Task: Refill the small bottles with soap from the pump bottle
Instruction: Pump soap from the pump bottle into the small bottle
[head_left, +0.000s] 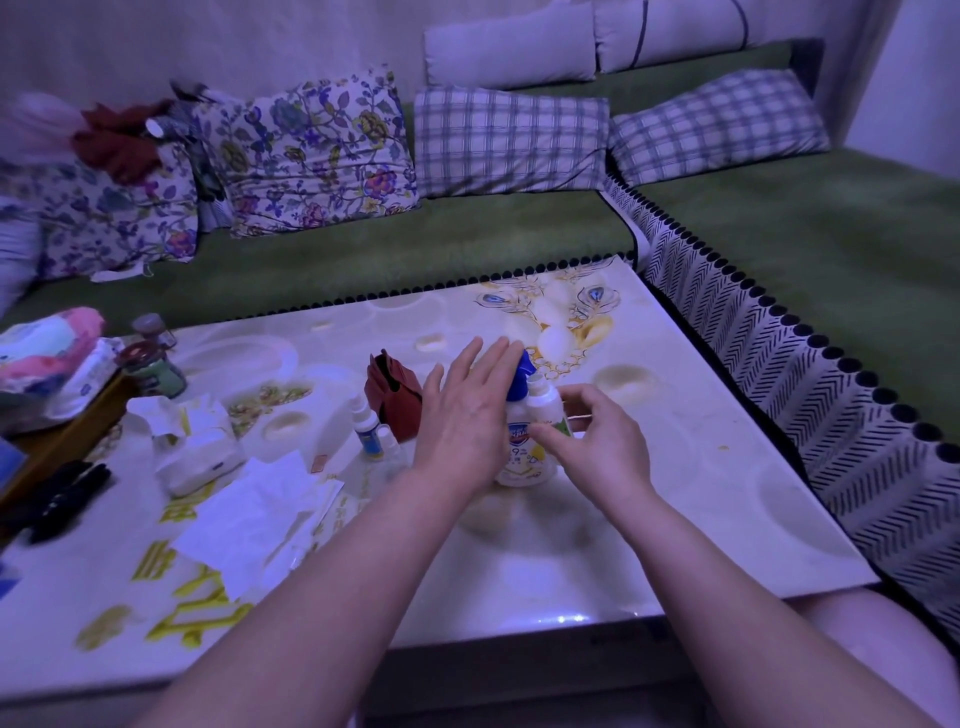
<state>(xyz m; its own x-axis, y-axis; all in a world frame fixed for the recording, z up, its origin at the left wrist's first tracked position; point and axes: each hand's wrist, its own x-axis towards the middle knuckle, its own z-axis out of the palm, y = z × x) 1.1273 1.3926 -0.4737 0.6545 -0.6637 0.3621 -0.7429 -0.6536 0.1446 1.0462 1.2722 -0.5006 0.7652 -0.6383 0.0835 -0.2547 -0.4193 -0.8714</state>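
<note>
Blue-topped pump bottle (521, 460) stands upright mid-tabletop (675, 499), left hand (462, 415) flat with straight fingers over its pump, right hand (597, 447) pinching a small bottle (545, 404) upright just beside the spout, and the label's only legible bit is a "9".
</note>
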